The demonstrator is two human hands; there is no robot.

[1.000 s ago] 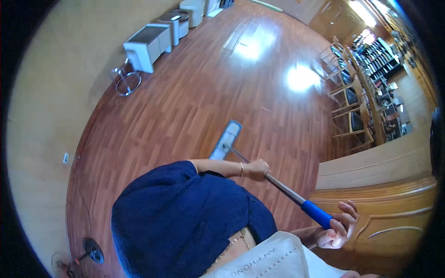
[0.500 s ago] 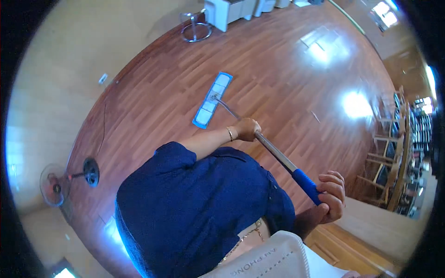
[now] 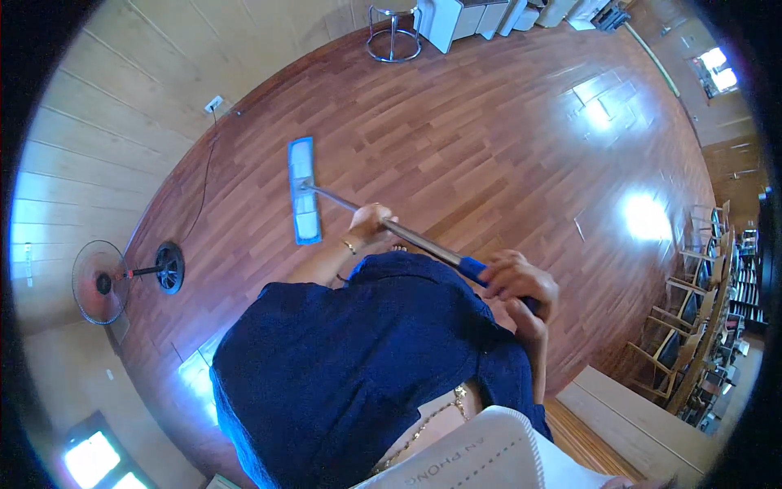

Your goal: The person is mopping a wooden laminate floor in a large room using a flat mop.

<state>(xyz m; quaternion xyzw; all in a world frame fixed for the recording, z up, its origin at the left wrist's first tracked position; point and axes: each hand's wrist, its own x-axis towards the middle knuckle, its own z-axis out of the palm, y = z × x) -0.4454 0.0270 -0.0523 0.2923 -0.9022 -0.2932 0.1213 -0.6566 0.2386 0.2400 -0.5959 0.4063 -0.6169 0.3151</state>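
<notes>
A loose, dark navy shirt fills the lower middle of the frame, its cloth soft and creased, its sleeves leaving the forearms bare. A thin gold-coloured bracelet circles the wrist of the left hand; the right hand is bare. At the open neckline lies a gold-coloured chain necklace. Along the lower edge shows a white face mask with a ridged border, faint grey lettering and a row of small marks.
</notes>
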